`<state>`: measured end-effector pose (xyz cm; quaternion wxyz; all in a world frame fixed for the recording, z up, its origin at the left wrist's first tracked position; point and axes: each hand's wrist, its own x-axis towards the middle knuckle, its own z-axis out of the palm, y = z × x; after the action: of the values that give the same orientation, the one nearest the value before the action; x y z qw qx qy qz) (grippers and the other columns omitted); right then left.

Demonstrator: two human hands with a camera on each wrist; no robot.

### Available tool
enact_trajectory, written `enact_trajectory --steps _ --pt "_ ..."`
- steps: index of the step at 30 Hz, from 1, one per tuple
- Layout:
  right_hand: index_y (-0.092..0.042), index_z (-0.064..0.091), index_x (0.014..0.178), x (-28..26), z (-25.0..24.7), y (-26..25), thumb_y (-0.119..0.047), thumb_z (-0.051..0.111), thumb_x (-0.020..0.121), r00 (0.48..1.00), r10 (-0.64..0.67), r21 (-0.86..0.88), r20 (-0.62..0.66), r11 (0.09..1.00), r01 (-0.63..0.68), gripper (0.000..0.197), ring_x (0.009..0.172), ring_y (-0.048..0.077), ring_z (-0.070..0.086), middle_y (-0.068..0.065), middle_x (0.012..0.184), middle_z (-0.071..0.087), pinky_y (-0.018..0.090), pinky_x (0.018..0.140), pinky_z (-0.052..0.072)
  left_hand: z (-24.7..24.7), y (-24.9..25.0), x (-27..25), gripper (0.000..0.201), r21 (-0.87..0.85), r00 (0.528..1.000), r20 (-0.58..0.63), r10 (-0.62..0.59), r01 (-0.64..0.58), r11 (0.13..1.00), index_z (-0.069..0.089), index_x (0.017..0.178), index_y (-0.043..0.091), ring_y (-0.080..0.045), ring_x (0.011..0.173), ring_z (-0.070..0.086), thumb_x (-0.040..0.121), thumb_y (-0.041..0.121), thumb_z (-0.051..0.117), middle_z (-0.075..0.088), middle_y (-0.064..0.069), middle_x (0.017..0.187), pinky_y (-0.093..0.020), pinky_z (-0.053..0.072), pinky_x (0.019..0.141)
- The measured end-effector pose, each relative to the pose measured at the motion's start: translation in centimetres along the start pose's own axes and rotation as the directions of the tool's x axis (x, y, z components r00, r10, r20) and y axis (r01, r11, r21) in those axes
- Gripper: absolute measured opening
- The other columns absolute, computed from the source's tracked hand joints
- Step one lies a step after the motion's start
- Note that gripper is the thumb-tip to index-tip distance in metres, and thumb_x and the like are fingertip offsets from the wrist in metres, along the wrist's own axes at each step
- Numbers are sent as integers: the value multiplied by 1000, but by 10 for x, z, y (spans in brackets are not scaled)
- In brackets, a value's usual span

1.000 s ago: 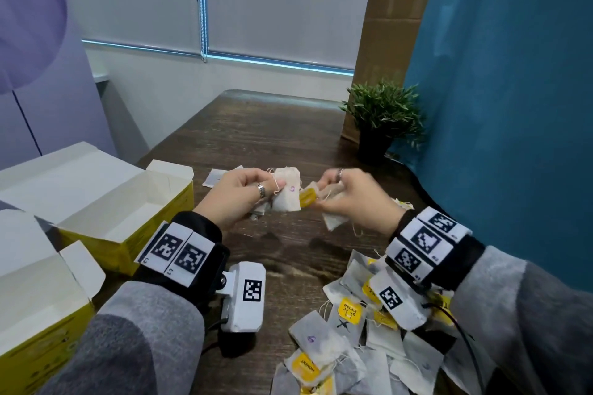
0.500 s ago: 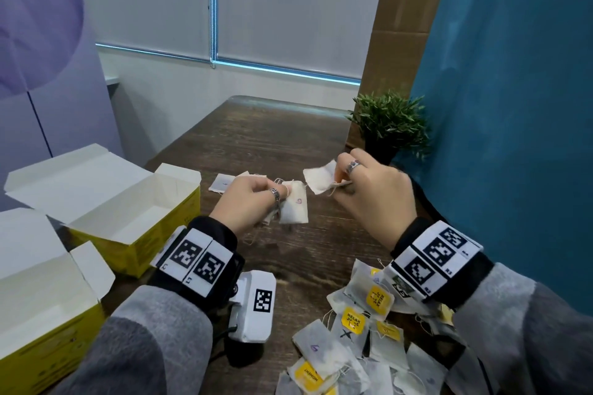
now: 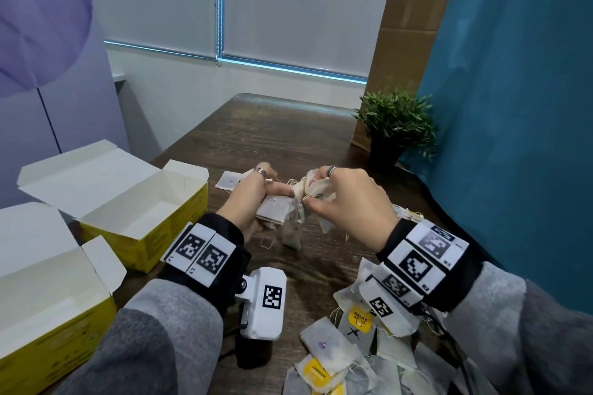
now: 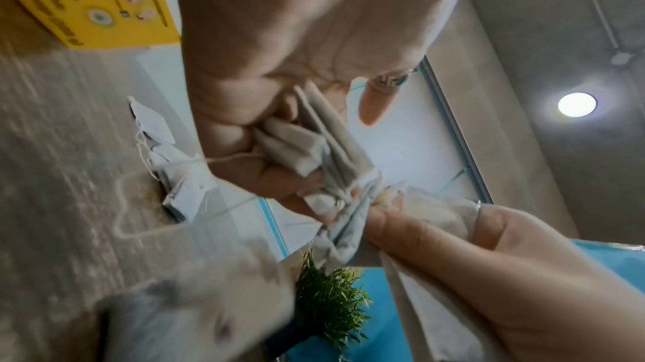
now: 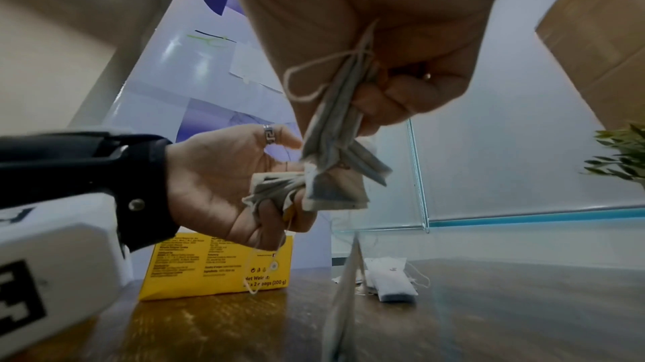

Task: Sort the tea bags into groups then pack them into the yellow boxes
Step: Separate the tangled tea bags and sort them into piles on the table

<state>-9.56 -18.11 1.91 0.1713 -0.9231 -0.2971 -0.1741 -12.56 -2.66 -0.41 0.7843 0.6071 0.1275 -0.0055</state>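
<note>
Tea bags (image 3: 272,210) clenched in left grip (image 3: 248,199), right grip (image 3: 345,199) pinching more, count hidden by fingers

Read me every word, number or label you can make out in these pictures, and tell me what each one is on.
"RELAX": yellow tag in the loose tea bag pile.
"Net Weight:" and "bags (100 g)": side of the yellow box; the count before it is partly hidden.
"6", handwritten: tea bag in the pile.
"L1": left wrist marker band.
"R2", "R3": right wrist marker band.
Other box print, other tags: too blurred.
</note>
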Motion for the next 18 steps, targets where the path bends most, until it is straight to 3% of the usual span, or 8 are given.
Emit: enact_trajectory --steps 2,4,6,8,11,15,18 --pt "-31 53 81 -2 1 2 -42 63 78 1000 -7 57 10 998 6 14 83 20 62 -7 78 60 31 64 47 -2 -3 2 53 89 994 104 17 -26 996 68 92 4 -19 62 60 82 54 52 70 -10 77 -24 44 63" --pt "-33 60 84 -3 2 3 -38 63 78 999 -46 113 27 993 43 9 84 18 63 -7 80 64 32 68 50 -2 -5 2 63 201 991 110 81 -102 974 71 96 4 -21 77 64 68 60 68 72 -14 94 -29 46 74" --pt "-32 65 91 -4 4 3 -37 63 80 994 -92 127 61 988 83 13 89 16 63 -7 87 66 35 73 52 -2 -8 4 56 246 988 70 140 -153 957 71 101 4 -20 79 64 69 50 74 71 -14 99 -28 45 72" --pt "-30 67 93 -5 6 5 -39 64 80 987 -123 149 101 983 107 15 92 12 62 -8 92 67 34 77 52 -3 -9 4 40 233 987 35 160 -164 959 71 96 0 -21 76 63 77 35 71 69 -15 92 -26 46 65" --pt "-32 63 79 -7 3 13 -36 71 77 992 -97 323 84 944 65 9 74 -3 59 -12 79 67 18 67 47 -2 -8 -1 23 213 986 47 160 -167 963 70 94 -2 -19 66 61 86 19 62 67 -17 87 -20 46 54" --pt "-25 64 63 -3 -7 33 -20 75 77 998 55 611 28 789 -60 18 57 -3 55 -15 63 63 17 58 42 -2 -5 -5 23 168 988 -18 155 -150 974 71 86 0 -30 80 54 85 22 64 63 -26 95 -36 39 70" --pt "-13 70 69 -3 -11 43 -21 75 76 989 105 690 105 708 -148 12 53 -2 53 -14 56 61 14 54 41 -2 -5 -5 25 167 987 -29 155 -148 975 71 85 0 -32 84 52 85 24 64 63 -29 98 -38 37 70"
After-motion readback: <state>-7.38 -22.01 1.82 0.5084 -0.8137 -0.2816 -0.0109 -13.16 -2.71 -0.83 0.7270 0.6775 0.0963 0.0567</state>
